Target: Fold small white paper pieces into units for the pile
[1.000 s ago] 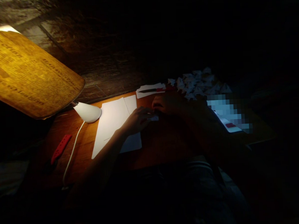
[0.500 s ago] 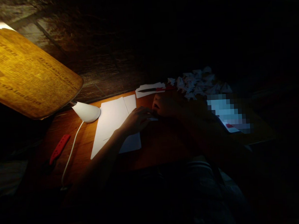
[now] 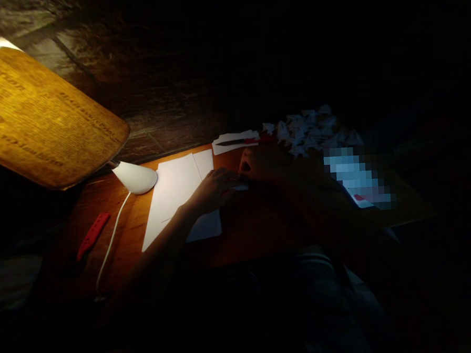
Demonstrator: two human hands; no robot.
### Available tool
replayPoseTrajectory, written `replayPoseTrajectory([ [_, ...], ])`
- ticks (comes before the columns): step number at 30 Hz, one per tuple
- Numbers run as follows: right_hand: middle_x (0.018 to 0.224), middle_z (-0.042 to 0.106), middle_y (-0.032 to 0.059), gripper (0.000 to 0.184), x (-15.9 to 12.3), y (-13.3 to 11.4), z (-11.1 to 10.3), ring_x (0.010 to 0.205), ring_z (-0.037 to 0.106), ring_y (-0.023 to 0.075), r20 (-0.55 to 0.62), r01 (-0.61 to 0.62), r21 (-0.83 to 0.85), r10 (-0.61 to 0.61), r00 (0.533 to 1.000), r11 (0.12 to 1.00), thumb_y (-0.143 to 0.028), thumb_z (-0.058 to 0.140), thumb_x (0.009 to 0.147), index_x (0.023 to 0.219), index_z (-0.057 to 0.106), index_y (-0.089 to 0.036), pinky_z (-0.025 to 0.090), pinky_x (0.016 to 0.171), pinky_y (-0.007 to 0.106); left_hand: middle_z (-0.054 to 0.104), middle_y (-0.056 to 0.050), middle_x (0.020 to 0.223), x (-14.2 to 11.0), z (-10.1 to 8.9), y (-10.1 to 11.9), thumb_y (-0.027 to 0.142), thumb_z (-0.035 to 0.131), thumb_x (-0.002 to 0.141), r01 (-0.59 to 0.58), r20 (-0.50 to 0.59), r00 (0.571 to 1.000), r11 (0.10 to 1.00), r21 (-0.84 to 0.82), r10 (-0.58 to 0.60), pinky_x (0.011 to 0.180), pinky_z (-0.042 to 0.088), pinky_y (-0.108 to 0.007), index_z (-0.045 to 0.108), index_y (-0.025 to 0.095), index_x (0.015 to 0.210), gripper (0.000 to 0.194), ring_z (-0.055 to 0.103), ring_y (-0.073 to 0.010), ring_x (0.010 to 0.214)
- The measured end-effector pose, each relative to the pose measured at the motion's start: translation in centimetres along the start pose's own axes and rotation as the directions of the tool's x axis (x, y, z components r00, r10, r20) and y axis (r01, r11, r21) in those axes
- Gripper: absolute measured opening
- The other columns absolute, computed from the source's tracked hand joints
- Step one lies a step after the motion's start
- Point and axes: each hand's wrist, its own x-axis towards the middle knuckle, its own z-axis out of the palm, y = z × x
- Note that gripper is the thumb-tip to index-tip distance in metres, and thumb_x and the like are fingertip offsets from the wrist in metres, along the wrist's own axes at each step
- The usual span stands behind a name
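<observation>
Left to right across the wooden table: white desk lamp, white paper sheets, left hand closed on a small folded paper, shadowed right hand gripping its other end, and folded paper pieces heaped by the far edge.

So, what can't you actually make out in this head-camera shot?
All in the head view:
The small white paper: mostly hidden by the fingers of the left hand and right hand.
The lit screen: pixelated.
The pile of white paper pieces: shapes lost in shadow.
</observation>
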Motion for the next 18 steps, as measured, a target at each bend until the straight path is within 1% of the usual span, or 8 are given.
replayPoseTrajectory([
  [4, 0.101, 0.078, 0.0095, 0.008, 0.08, 0.35, -0.07, 0.080, 0.069, 0.0163, 0.008, 0.030, 0.023, -0.030, 1.000, 0.999, -0.017, 0.075, 0.088, 0.086, 0.082, -0.015, 0.046, 0.071, 0.028, 0.072, -0.009, 0.133, 0.03, 0.05, 0.08, 0.025, 0.058, 0.102, -0.004, -0.017, 1.000, 1.000, -0.017, 0.003, 0.107, 0.052, -0.053, 0.077, 0.026, 0.125, 0.030, 0.060, -0.0304, 0.124],
  [7, 0.097, 0.079, 0.0096, 0.009, 0.21, 0.53, -0.08, 0.079, 0.069, 0.0167, 0.002, 0.040, 0.043, -0.040, 0.999, 0.998, -0.016, 0.075, 0.088, 0.084, 0.083, -0.016, 0.048, 0.073, 0.029, 0.073, -0.008, 0.131, 0.10, 0.03, -0.01, 0.025, 0.058, 0.102, -0.004, -0.014, 1.000, 0.999, -0.043, 0.004, 0.108, 0.051, -0.053, 0.078, 0.028, 0.127, 0.031, 0.061, -0.0297, 0.125],
  [10, 0.094, 0.080, 0.0093, 0.010, 0.34, 0.51, -0.12, 0.077, 0.069, 0.0162, 0.016, 0.034, 0.063, -0.035, 0.999, 0.997, -0.015, 0.074, 0.087, 0.083, 0.083, -0.015, 0.048, 0.072, 0.029, 0.075, -0.008, 0.129, 0.15, 0.06, -0.23, 0.025, 0.059, 0.101, -0.004, -0.006, 1.000, 0.998, -0.064, 0.004, 0.106, 0.051, -0.054, 0.077, 0.031, 0.130, 0.035, 0.063, -0.0299, 0.123],
  [14, 0.088, 0.079, 0.0086, 0.011, 0.42, 0.36, -0.12, 0.077, 0.068, 0.0166, 0.018, 0.020, 0.070, -0.021, 1.000, 0.997, -0.014, 0.073, 0.087, 0.082, 0.083, -0.015, 0.048, 0.071, 0.028, 0.076, -0.007, 0.129, 0.12, 0.09, -0.39, 0.027, 0.058, 0.102, -0.003, -0.003, 1.000, 0.998, -0.065, 0.003, 0.104, 0.051, -0.052, 0.075, 0.030, 0.133, 0.036, 0.065, -0.0293, 0.120],
  [18, 0.095, 0.078, 0.0098, 0.006, 0.61, 0.54, 0.21, 0.080, 0.067, 0.0166, -0.023, 0.010, 0.076, -0.009, 1.000, 0.997, -0.012, 0.076, 0.084, 0.083, 0.081, -0.014, 0.047, 0.069, 0.027, 0.076, -0.009, 0.129, 0.12, -0.01, -0.18, 0.027, 0.058, 0.101, 0.012, 0.015, 1.000, 0.999, -0.048, -0.011, 0.103, 0.051, -0.052, 0.075, 0.029, 0.133, 0.036, 0.064, -0.0302, 0.119],
])
